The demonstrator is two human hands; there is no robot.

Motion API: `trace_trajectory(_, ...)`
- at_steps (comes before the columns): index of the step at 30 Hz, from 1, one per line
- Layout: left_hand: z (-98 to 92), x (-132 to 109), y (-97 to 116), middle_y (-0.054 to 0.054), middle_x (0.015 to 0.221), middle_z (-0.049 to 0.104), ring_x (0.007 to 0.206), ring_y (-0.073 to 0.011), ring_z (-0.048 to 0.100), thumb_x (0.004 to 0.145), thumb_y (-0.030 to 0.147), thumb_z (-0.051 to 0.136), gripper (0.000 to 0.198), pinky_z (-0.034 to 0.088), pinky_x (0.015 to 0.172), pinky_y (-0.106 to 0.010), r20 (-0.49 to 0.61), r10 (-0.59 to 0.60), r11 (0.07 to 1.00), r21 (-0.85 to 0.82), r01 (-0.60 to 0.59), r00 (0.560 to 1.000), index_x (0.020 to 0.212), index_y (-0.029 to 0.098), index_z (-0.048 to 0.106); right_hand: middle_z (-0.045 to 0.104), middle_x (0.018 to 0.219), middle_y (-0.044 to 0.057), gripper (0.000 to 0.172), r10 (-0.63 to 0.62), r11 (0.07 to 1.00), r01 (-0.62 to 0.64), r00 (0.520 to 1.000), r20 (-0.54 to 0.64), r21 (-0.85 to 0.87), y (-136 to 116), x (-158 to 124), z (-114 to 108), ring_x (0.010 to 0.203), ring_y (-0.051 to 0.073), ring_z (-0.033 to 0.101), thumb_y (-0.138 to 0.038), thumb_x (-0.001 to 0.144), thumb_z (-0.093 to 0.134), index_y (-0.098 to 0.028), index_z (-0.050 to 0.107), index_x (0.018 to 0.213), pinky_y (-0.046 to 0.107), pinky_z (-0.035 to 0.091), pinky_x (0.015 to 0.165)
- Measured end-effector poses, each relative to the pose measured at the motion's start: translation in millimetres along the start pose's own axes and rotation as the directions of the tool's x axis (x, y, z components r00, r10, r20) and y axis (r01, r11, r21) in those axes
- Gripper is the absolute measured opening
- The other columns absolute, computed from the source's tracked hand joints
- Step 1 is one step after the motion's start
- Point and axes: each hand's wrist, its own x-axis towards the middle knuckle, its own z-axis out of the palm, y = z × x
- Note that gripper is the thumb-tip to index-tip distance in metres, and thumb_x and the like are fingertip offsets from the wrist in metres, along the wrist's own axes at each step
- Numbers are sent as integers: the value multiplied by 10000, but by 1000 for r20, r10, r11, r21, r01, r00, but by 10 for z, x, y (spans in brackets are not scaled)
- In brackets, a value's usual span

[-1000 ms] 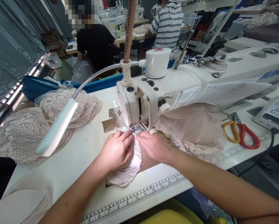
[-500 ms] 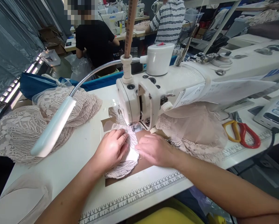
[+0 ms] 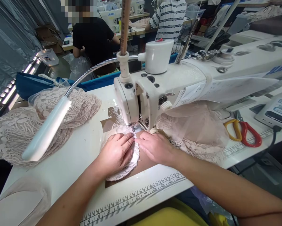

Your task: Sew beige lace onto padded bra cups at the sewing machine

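Note:
A pale pink lace piece [image 3: 133,158] with a scalloped border lies at the needle of a white sewing machine [image 3: 155,84]. My left hand [image 3: 118,150] rests on top of it, fingers stretched out close together and pointing at the presser foot [image 3: 133,128]. My right hand [image 3: 155,146] has its fingertips pinched at the lace's right edge, just below the foot. The two hands' fingertips nearly meet there. Part of the lace is hidden beneath my left hand, and its upper end runs under the foot.
Stacked lace pieces [image 3: 13,135] lie left, below a gooseneck lamp [image 3: 48,128]. Sheer lace fabric [image 3: 195,125] and scissors [image 3: 250,134] lie right. A ruler strip [image 3: 136,197] runs along the table's front edge. Two people sit at machines beyond.
Both hands have moved slightly up, closer to the presser foot and to each other. My left fingers now cover more of the lace near the needle. The view has shifted slightly.

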Motion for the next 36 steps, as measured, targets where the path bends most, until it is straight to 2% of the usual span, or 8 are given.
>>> trace_trajectory(5,16,18,-42,-123,1363,545,964,-270,530,918,272,441,417,471,801,-438,10,11,1000,11,-11,1000,1278,103,569,573,803,36,212,34,999,-34,999,36,-8,-12,26,1,703,154,436,-138,910,453,-159,658,958,295,270,593)
trace_trajectory(10,26,59,-82,-124,1342,563,986,-281,525,934,258,413,405,470,820,-445,3,22,999,38,-22,1000,1269,95,573,608,867,60,255,75,997,-74,996,43,-14,-26,66,6,726,163,474,-124,910,439,-144,653,1046,296,310,607)
trace_trajectory(21,90,79,-153,-106,1288,603,1040,-279,534,866,109,479,402,469,870,-440,-51,51,999,16,-51,997,1257,127,567,632,879,71,291,112,993,-108,992,65,-52,-30,107,20,714,171,498,-126,900,449,-136,651,1108,289,318,570)
trace_trajectory(26,74,113,-166,-120,1255,623,1062,-280,538,885,131,476,354,474,876,-444,-72,59,998,-6,-60,996,1222,119,584,648,883,70,303,131,990,-128,990,51,-52,-25,107,27,696,170,493,-129,895,452,-140,646,1128,287,315,567)
trace_trajectory(36,95,106,-226,-102,1228,646,1075,-277,552,899,164,490,324,471,894,-434,-115,54,997,-52,-60,992,1204,136,595,652,881,60,310,91,996,-92,995,51,8,11,70,-4,668,151,485,-113,889,456,-143,652,1127,261,338,582)
